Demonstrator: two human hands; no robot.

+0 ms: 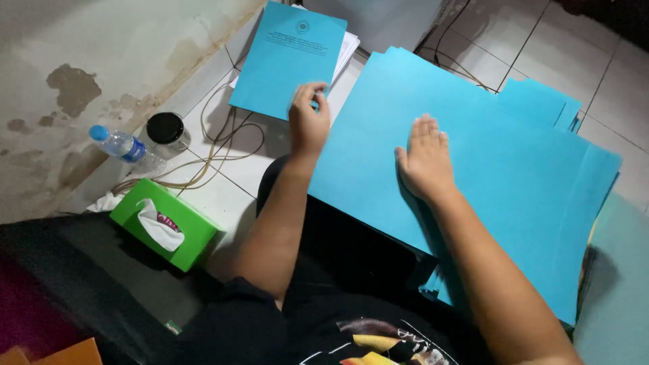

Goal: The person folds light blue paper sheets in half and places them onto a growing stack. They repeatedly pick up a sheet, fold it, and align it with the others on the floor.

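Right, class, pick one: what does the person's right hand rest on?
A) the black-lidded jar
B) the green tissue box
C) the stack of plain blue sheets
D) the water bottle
C: the right hand lies flat, fingers spread, on the stack of plain blue sheets, far from the tissue box, bottle and jar.

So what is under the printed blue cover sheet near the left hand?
Under the printed blue cover sheet lies a stack of white paper, showing only at its right edge. The left hand pinches the sheet's lower corner. How thick the stack is stays covered.
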